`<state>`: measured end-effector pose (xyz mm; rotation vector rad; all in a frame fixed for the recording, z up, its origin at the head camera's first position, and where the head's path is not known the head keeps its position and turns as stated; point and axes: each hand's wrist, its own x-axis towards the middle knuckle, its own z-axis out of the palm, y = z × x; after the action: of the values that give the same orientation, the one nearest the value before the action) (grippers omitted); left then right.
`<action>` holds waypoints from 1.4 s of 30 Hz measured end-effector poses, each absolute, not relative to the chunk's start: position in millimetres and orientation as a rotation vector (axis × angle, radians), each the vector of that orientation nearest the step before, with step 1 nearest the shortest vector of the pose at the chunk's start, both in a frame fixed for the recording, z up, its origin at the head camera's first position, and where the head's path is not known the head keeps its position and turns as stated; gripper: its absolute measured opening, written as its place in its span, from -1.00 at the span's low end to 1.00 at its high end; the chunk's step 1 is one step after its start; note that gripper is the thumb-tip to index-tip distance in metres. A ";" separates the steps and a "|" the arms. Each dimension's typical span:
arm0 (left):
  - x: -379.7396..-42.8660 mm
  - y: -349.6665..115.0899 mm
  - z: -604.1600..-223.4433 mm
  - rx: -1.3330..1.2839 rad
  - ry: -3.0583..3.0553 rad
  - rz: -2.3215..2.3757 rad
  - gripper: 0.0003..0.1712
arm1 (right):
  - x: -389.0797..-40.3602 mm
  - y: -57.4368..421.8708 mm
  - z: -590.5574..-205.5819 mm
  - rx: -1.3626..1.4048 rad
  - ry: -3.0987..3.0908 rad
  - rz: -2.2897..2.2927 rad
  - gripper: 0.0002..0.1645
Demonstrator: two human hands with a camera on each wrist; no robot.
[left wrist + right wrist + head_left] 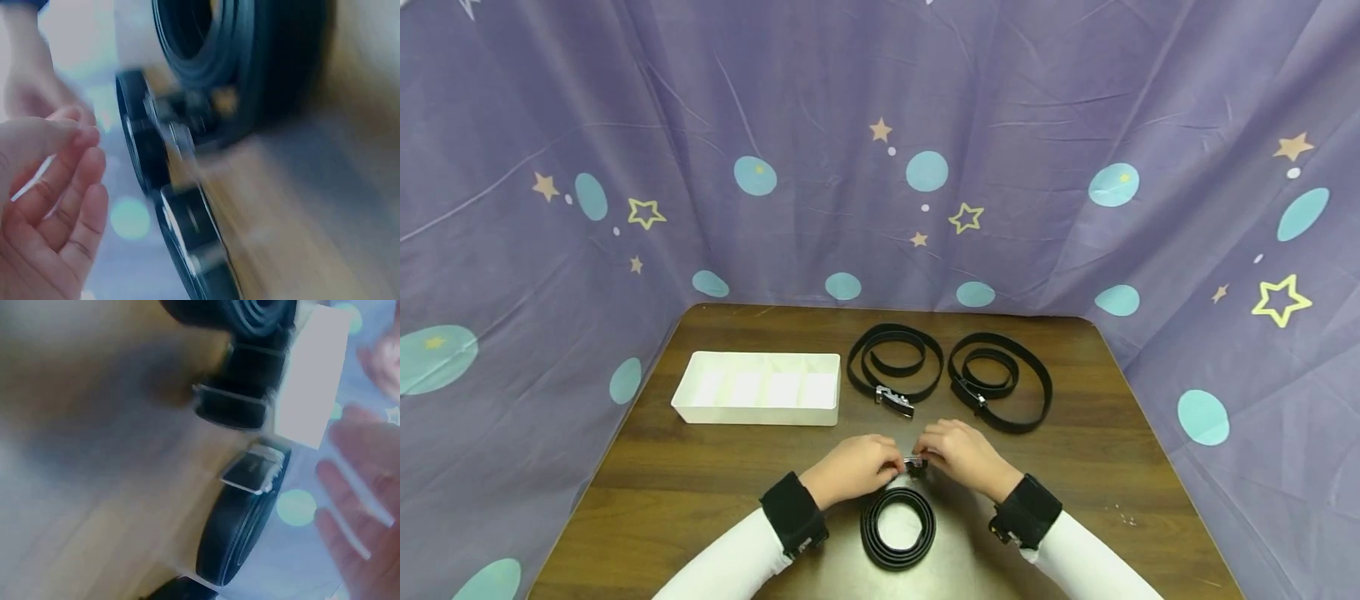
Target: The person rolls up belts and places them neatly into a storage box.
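Observation:
A black belt [898, 565] lies rolled in a tight coil on the table, its silvery buckle [916, 461] pointing away from me. My left hand [856, 467] is just left of that buckle; in the left wrist view its fingers are loosely bent, thumb near the index finger, with nothing visible between them. On the buckle's other side is my right hand [962, 457]. The right wrist view shows the right hand's fingers [362, 506] extended and apart from the belt. Both wrist views are blurred, and the head view leaves light fingertip contact with the buckle unclear.
Two more black belts, a back-left one [934, 367] and a back-right one [1047, 387], lie loosely coiled with metal buckles. A white compartmented box [756, 415] stands at the left. Behind the wooden table [1120, 467] hangs a purple patterned curtain [1030, 100].

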<state>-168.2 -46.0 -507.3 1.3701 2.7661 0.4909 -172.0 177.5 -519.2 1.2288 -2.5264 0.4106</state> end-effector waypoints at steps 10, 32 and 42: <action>-113.5 -3.1 -533.1 1.227 2.727 0.200 -0.71 | -171.5 149.8 -540.8 1.140 -2.898 0.420 -0.70; -104.0 -8.3 -537.5 1.219 2.667 0.304 -0.64 | -167.3 143.5 -552.7 1.043 -2.854 0.497 -0.80; -96.3 1.9 -543.8 1.190 2.871 0.017 -0.60 | -167.4 143.3 -552.2 1.103 -2.838 0.456 -0.76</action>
<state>-96.3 1.9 -543.8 1.1896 2.8715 0.0165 -167.4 143.3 -552.2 1.1031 -2.8376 0.4562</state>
